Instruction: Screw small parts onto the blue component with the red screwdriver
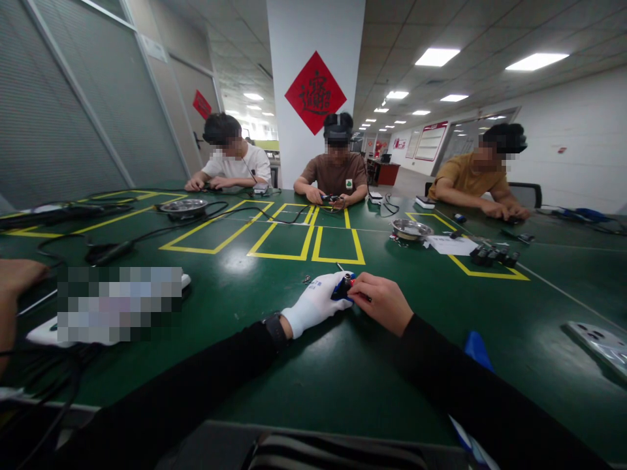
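Note:
My left hand [316, 303] wears a white glove with blue fingertips and a dark watch at the wrist. Its fingers are closed around a small black part [347, 282] with a shiny metal top. My right hand [385, 300] is bare and pinches at the near right side of that part. A small red piece [351, 282] shows at the right fingertips; whether it is joined to the black part I cannot tell. Just beyond the left hand lie a few tiny metal bits [307, 279] and a thin rod [339, 267].
The green table [235, 365] bears yellow tape outlines. Metal bowls [411, 228], several black parts [494, 254], a white paper [451, 244], a phone [600, 343] and cables [110, 251] lie about. A blue-and-white glove [477, 349] is by my right arm. Three people work opposite; another's arm [14, 294] is at left.

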`<action>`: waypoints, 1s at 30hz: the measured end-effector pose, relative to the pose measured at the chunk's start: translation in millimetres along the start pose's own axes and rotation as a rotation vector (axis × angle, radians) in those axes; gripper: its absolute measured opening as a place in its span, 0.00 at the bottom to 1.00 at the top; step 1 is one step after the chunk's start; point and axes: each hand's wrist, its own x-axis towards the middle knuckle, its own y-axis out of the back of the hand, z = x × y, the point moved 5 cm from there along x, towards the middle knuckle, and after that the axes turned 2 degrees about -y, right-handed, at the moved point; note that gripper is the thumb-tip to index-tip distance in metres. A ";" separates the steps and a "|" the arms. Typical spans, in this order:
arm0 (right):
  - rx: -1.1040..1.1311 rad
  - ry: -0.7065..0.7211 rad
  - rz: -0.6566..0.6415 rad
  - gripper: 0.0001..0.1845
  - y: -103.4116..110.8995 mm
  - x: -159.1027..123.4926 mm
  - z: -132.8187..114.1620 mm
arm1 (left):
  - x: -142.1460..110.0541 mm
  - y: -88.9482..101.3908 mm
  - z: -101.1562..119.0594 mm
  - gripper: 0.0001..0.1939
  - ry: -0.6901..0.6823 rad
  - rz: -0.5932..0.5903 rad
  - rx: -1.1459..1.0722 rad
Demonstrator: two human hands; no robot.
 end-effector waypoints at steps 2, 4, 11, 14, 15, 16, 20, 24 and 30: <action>0.010 -0.010 0.001 0.06 0.1 -0.3 0.6 | 0.0 0.1 0.2 0.27 0.002 -0.003 0.000; 0.020 -0.016 -0.013 0.05 -0.9 -0.8 0.5 | -0.1 0.2 0.0 0.27 0.005 -0.002 0.002; 0.210 -0.291 0.208 0.05 12.6 -2.1 14.6 | -0.1 -1.2 -1.7 0.29 0.028 -0.004 -0.011; 0.129 -0.373 0.160 0.06 14.2 -2.9 17.2 | -0.1 -2.0 -2.5 0.30 0.050 -0.010 -0.031; 0.064 -0.382 0.090 0.06 11.2 -3.4 16.2 | -0.2 -2.1 -2.9 0.30 0.060 -0.008 -0.037; 0.000 -0.397 0.007 0.08 6.6 -4.5 15.3 | -0.3 -2.1 -3.3 0.30 0.071 -0.006 -0.042; -0.050 -0.595 -0.214 0.13 -15.2 -11.3 22.4 | -1.4 -1.6 -2.8 0.29 0.109 -0.005 -0.061; 0.375 -0.879 -0.113 0.10 -29.2 -4.7 54.2 | -3.7 -0.7 2.9 0.24 0.112 -0.011 -0.082; 0.716 -0.969 0.118 0.08 -35.1 6.6 95.6 | -8.8 0.2 9.6 0.26 0.120 -0.015 -0.019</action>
